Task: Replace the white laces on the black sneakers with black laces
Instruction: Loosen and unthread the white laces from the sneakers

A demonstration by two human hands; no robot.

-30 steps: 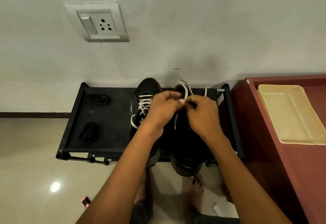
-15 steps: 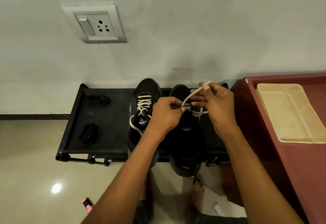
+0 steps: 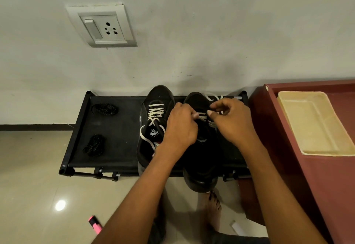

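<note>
Head view
Background: pale wall with a switch-and-socket plate (image 3: pixel 101 26); glossy tiled floor (image 3: pixel 28 167) below.
Rack: low black shoe rack (image 3: pixel 119 140) is set against the wall; both sneakers are seen on it, toes toward the wall.
Left sneaker (image 3: pixel 156 109): black, white lace (image 3: pixel 154 113) is threaded through it, loose ends are draped over its left side.
Right sneaker (image 3: pixel 201 159): black, heel overhanging the rack's front edge; its white lace (image 3: pixel 210 120) is partly loosened, with a free end (image 3: pixel 210 95) lying by the toe.
Left hand (image 3: pixel 179 126): fingers curled, a strand of the right sneaker's lace appears pinched at the fingertips.
Right hand (image 3: pixel 232 119): thumb and fingers are curled round the same lace, just beside the left hand.
Black laces: two coiled bundles are seen on the rack's left part, one far (image 3: pixel 104 108), one near (image 3: pixel 94 145), well apart from the sneakers.
Right side: maroon cabinet (image 3: pixel 307 186) with a cream tray (image 3: pixel 315 122) on top.
Floor items: pink highlighter (image 3: pixel 95 224); bare foot (image 3: pixel 212 213) below the rack.
</note>
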